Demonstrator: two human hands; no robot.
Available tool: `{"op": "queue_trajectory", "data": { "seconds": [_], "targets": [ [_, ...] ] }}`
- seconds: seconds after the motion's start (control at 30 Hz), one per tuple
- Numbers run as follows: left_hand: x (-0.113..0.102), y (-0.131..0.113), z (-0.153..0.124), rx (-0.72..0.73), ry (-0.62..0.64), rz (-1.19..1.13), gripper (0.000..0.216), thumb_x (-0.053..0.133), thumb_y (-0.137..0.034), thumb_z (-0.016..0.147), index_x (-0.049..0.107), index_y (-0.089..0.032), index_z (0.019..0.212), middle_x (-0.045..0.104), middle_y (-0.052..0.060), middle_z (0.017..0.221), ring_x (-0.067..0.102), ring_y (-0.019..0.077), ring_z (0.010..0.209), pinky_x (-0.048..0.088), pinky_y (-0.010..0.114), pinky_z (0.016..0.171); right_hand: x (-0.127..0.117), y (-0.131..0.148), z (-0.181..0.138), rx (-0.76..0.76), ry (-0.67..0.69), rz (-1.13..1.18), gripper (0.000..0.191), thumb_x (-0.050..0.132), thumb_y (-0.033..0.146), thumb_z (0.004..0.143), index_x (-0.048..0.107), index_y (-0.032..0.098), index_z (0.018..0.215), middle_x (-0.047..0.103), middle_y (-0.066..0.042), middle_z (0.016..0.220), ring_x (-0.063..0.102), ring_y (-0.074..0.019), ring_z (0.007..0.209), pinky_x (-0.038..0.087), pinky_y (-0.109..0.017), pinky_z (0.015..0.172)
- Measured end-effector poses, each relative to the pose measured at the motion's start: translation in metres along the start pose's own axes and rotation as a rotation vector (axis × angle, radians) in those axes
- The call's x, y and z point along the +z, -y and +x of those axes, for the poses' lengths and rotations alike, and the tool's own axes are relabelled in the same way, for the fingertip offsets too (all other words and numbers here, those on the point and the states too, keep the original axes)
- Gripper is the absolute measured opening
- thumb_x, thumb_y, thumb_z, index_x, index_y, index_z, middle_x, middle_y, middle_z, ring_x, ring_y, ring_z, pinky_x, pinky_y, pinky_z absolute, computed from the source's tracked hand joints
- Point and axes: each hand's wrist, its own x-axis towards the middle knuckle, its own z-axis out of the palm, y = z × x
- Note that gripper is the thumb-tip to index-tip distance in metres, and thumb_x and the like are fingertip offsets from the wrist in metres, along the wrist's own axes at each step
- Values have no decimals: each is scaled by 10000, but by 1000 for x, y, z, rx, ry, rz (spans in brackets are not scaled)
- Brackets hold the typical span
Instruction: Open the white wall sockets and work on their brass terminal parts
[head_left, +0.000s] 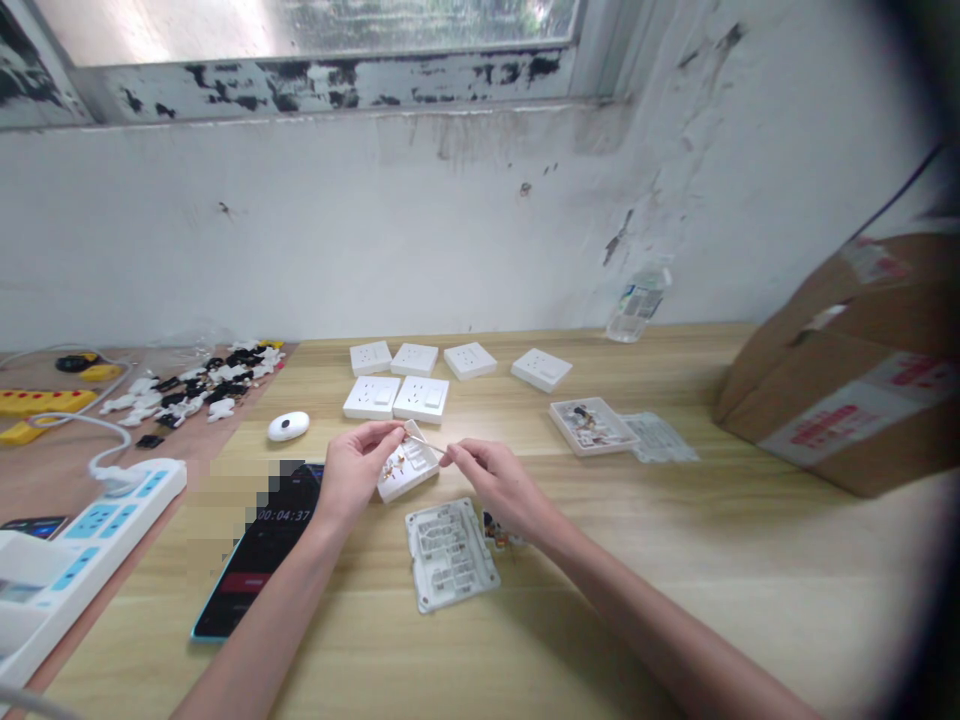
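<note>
My left hand (352, 470) is closed in a pinch on one end of a thin, light brass-coloured strip (424, 441). The thumb and finger of my right hand (495, 482) pinch its other end. Just beneath the strip lies a small white tray (409, 487) with brass-coloured metal pieces (395, 464) in it; my left fingers overlap its edge. Nearer to me, a white socket back plate (452, 555) lies flat, its moulded compartments facing up. Small dark and brass parts (495, 530) sit beside it, partly hidden by my right hand.
Several white wall sockets (421, 398) stand in rows at the back. An open box of small metal parts (592, 428) and a plastic bag (660, 438) lie to the right, before a carton (847, 370). A phone (259, 540) and power strip (94, 545) are left.
</note>
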Motion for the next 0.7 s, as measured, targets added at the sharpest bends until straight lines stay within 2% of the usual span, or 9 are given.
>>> {"op": "queue_trajectory", "data": {
  "seconds": [0.17, 0.33, 0.47, 0.7],
  "targets": [
    [-1, 2, 1, -7, -1, -17, 317, 778, -325, 663, 721, -118, 896, 743, 99, 870, 691, 182, 757, 529, 263, 698, 2, -2, 1, 3, -13, 37, 221, 521, 339, 889, 615, 157, 806, 610, -14, 724, 527, -132, 652, 386, -249, 598],
    [-1, 3, 2, -3, 12, -1, 321, 775, -331, 667, 718, -111, 894, 743, 99, 856, 690, 181, 743, 532, 266, 692, 5, -5, 0, -11, 2, -57, 278, 460, 337, 925, 618, 169, 769, 610, -15, 704, 514, -131, 647, 359, -253, 588],
    [-1, 4, 2, 6, 8, 10, 311, 769, -332, 677, 715, -106, 885, 742, 95, 841, 684, 168, 733, 526, 248, 686, 7, -7, -2, -12, -16, -39, 202, 533, 337, 887, 560, 174, 770, 590, 3, 705, 507, -118, 618, 355, -239, 565],
    [-2, 3, 3, -7, 18, -16, 325, 774, -336, 674, 713, -109, 899, 743, 95, 846, 686, 173, 734, 529, 251, 682, 7, -5, -2, -14, 3, -56, 226, 472, 317, 920, 590, 183, 782, 602, -6, 721, 527, -132, 660, 366, -249, 590]
  ]
}}
